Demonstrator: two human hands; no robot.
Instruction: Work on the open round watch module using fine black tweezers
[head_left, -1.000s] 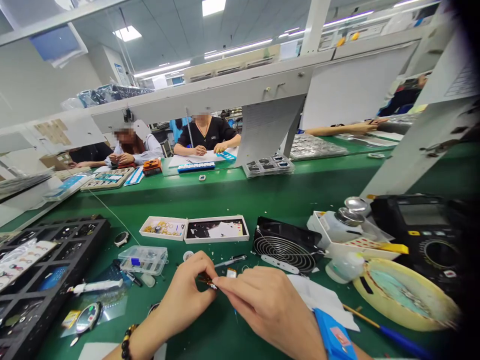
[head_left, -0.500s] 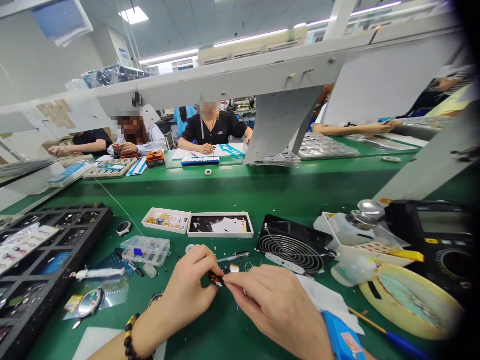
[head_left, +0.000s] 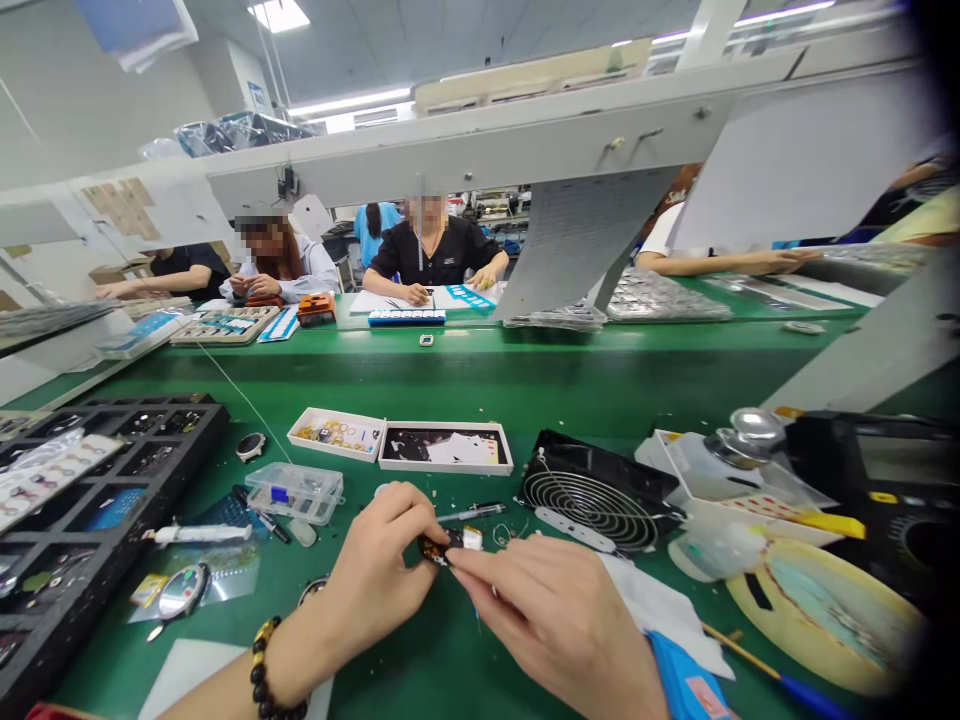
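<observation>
Two hands pinched a tiny part over the green bench.

The left hand and the right hand met fingertip to fingertip near the front edge of the green table, both closed in a pinch on a small dark component with orange flecks, held just above the mat. A beaded bracelet sat on the left wrist, a blue band on the right. Just beyond the fingers lay a pen-like tool. Farther off sat two shallow white trays, and to the right of them a black fan with a wire grille. To the left were a clear plastic box and a black compartment tray. Other people worked at the far side.
</observation>
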